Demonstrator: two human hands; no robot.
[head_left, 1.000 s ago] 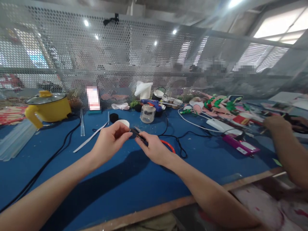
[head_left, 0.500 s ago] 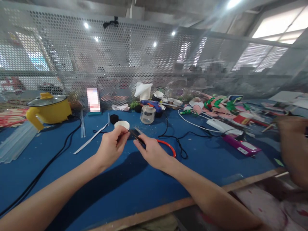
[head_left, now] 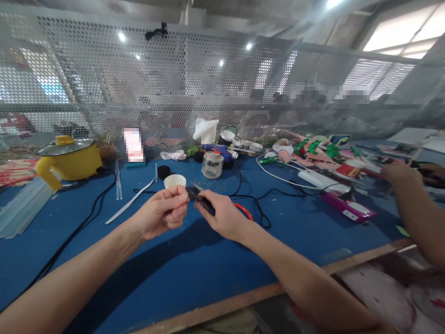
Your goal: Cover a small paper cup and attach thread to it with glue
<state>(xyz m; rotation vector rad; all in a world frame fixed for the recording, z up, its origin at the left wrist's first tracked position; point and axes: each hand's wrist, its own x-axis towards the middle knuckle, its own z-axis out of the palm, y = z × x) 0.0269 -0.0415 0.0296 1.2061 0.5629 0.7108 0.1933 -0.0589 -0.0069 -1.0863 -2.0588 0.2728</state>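
My left hand (head_left: 163, 211) is closed in a pinch near the middle of the table; what its fingertips hold is too small to make out. Right beside it, my right hand (head_left: 225, 215) is closed around dark-bladed scissors (head_left: 207, 204), whose tips point toward the left fingertips. A red curved handle (head_left: 245, 211) shows behind the right hand. Just beyond the left hand stands a small white cup (head_left: 174, 181), with a black fuzzy ball (head_left: 163, 172) next to it.
A clear jar (head_left: 212, 165) and a blue glue gun (head_left: 224, 152) lie ahead. At left are a yellow pot (head_left: 74, 162), glue sticks (head_left: 21, 208) and a black cable. A purple power strip (head_left: 347, 207) and another person's arm (head_left: 413, 204) are at right.
My left hand has turned, its curled fingers now showing more. My right hand and the scissors have shifted slightly, covering more of the red handle. The other person's hand moved left.
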